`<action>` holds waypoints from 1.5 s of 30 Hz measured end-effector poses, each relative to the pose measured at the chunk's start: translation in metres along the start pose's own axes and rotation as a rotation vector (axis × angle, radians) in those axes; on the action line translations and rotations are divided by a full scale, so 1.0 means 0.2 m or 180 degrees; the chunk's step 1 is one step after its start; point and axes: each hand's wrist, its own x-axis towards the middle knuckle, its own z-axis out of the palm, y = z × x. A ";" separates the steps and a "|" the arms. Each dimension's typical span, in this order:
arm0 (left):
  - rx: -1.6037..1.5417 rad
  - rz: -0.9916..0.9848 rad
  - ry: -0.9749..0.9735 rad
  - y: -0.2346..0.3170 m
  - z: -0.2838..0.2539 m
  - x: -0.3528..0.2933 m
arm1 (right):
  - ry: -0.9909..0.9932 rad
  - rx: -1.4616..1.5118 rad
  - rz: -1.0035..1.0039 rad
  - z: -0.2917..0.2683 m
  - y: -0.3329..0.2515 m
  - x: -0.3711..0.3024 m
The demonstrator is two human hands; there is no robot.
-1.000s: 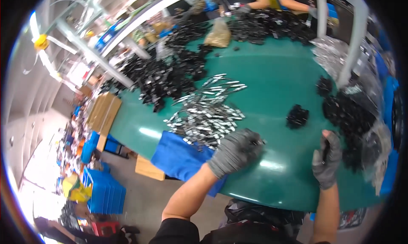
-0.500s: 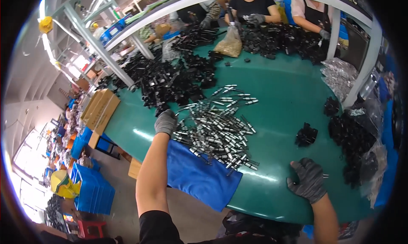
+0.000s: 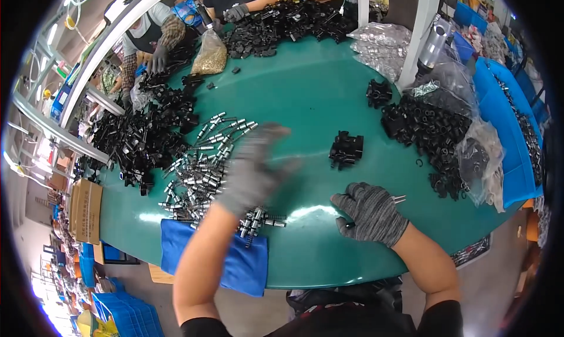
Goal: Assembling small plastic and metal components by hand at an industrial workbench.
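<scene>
My left hand, in a grey glove and blurred by motion, passes over the right side of a heap of silver metal pins, some with springs on them. Its thumb and fingers look spread, and nothing shows between them. Low over the green table, my right hand is curled in a striped grey glove. A silver metal pin pokes out past its far side; the palm is hidden. Just beyond that hand lies a small cluster of black plastic parts.
A blue cloth hangs over the near edge. Black parts are heaped at left and right. Clear plastic bags lie by a white post. A blue bin stands at right. Co-workers' gloved hands work across the table.
The view has swung to the right. My left hand has left the far-left side of the pin heap and moved right across it. My right hand remains low over the table with the metal pin.
</scene>
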 end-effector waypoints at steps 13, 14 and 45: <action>-0.1300 -0.0311 -0.0920 0.39 0.46 -0.15 | 0.2509 -0.0004 -0.0074 -0.16 0.07 -0.12; -0.1476 -0.0231 -0.0628 0.42 0.45 -0.20 | 0.2357 0.0153 -0.0055 -0.19 0.06 -0.06; -0.5256 -0.1867 -0.0257 0.36 0.54 -0.28 | 0.0612 -0.0240 0.0240 -0.72 0.00 0.03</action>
